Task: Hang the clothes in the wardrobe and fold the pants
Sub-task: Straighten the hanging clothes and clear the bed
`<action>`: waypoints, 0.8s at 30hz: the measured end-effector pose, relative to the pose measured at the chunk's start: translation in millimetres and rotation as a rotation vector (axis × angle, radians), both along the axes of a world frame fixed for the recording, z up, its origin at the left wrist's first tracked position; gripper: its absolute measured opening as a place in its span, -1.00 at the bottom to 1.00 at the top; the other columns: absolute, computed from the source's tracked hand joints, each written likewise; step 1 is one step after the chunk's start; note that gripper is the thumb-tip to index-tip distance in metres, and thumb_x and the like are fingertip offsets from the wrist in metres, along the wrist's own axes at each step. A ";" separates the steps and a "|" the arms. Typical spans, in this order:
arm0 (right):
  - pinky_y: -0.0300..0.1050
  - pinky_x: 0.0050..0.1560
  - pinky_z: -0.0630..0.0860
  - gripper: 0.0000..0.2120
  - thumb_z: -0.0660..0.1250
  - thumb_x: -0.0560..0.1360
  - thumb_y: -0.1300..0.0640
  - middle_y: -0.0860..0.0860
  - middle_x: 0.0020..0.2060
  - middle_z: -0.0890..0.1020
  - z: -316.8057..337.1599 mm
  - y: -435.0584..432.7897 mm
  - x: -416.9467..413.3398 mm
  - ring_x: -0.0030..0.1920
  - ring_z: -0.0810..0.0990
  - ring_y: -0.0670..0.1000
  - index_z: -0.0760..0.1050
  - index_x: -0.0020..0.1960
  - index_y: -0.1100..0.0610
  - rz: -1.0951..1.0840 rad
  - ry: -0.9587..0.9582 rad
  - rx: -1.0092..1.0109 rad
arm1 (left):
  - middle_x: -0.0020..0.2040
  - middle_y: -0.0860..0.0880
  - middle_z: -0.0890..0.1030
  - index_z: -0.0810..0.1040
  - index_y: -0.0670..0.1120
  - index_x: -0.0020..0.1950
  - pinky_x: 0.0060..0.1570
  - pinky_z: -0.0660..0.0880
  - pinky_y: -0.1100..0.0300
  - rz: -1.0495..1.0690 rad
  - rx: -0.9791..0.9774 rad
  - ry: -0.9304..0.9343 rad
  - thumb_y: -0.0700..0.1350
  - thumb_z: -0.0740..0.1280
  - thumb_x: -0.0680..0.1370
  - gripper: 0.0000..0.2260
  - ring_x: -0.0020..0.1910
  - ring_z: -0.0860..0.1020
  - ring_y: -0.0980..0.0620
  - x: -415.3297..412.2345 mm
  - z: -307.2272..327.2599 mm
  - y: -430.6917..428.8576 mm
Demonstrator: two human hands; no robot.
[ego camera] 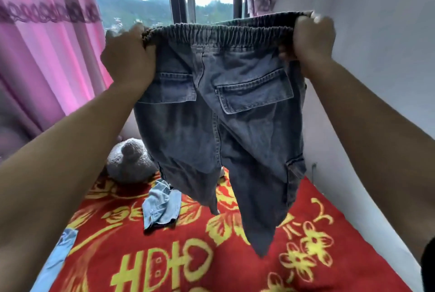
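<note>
A pair of grey-blue denim pants [211, 108] with an elastic waistband hangs in the air in front of me, back pockets facing me, legs dangling above the bed. My left hand [128, 54] grips the left end of the waistband. My right hand [310, 37] grips the right end, stretching the band between them. A light blue denim garment [161, 204] lies crumpled on the red blanket below.
The bed carries a red blanket with yellow flowers [188, 256]. A grey plush toy [129, 160] sits at its far end. Pink curtains [47, 56] hang at left, a white wall [376, 56] at right, a window behind. Another light blue cloth [58, 256] lies at the bed's left edge.
</note>
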State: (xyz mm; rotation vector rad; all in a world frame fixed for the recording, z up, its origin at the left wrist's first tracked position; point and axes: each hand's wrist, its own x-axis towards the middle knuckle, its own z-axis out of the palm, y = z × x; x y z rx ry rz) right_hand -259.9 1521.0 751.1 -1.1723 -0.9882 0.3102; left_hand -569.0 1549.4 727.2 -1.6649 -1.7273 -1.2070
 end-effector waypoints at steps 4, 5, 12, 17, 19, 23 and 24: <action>-0.11 -0.50 0.53 -0.76 0.09 0.43 0.21 0.14 -0.25 0.61 -10.2 26.6 10.9 -0.51 0.61 0.06 0.52 -0.07 0.18 0.021 0.108 -0.006 | 0.31 -0.28 0.49 0.48 -0.15 0.32 0.21 0.39 -0.18 0.056 -0.094 0.037 0.02 0.20 0.63 -0.65 0.37 0.36 -0.32 13.6 4.2 13.0; -0.07 -0.47 0.56 -0.71 0.07 0.42 0.20 0.17 -0.22 0.64 -17.4 38.7 14.8 -0.49 0.63 0.09 0.53 -0.01 0.21 0.063 0.123 -0.054 | 0.24 -0.30 0.53 0.50 -0.18 0.26 0.15 0.43 -0.16 0.027 -0.145 0.024 0.01 0.20 0.63 -0.67 0.28 0.44 -0.34 17.3 1.1 22.3; 0.05 -0.26 0.68 -0.74 0.01 0.52 0.22 0.19 0.13 0.59 -82.4 112.9 34.7 -0.16 0.72 0.17 0.43 0.09 0.12 0.296 0.148 -0.424 | 0.11 -0.15 0.59 0.49 -0.11 0.24 0.09 0.53 -0.08 -0.277 -0.529 -0.421 -0.11 0.22 0.63 -0.78 0.06 0.53 -0.19 40.7 -68.2 113.7; 0.06 -0.07 0.67 -0.70 0.02 0.40 0.25 0.17 0.15 0.57 -76.3 130.7 57.7 0.02 0.65 0.16 0.38 0.03 -0.01 0.233 0.117 -0.281 | 0.16 -0.22 0.54 0.46 -0.23 0.27 0.01 0.37 0.06 -0.323 -0.287 -0.494 -0.19 0.20 0.62 -0.75 0.12 0.51 -0.18 68.6 -50.9 151.6; 0.18 0.09 0.63 -0.63 0.05 0.31 0.23 0.10 0.10 0.58 -55.5 129.1 66.5 0.09 0.63 0.14 0.41 0.02 -0.07 0.162 0.044 -0.141 | 0.21 -0.29 0.51 0.46 -0.25 0.24 0.06 0.34 0.11 -0.333 -0.073 -0.530 -0.24 0.16 0.58 -0.73 0.18 0.49 -0.20 80.9 -18.4 153.1; 0.13 -0.01 0.67 -0.67 0.06 0.39 0.27 0.08 0.04 0.59 -11.7 77.0 52.7 0.03 0.65 0.12 0.43 0.00 -0.06 0.078 0.038 -0.002 | 0.16 -0.19 0.43 0.40 -0.30 0.27 -0.05 0.18 0.36 -0.384 0.107 -0.510 -0.33 0.09 0.52 -0.67 0.14 0.44 -0.03 87.0 24.2 120.9; 0.09 -0.04 0.68 -0.68 0.07 0.41 0.27 0.08 0.04 0.60 -11.3 61.1 48.1 0.01 0.66 0.10 0.44 0.00 -0.05 0.053 0.051 0.008 | 0.11 -0.14 0.40 0.40 -0.31 0.27 -0.06 0.17 0.38 -0.406 0.129 -0.499 -0.34 0.08 0.52 -0.66 0.14 0.45 -0.05 83.4 25.7 107.6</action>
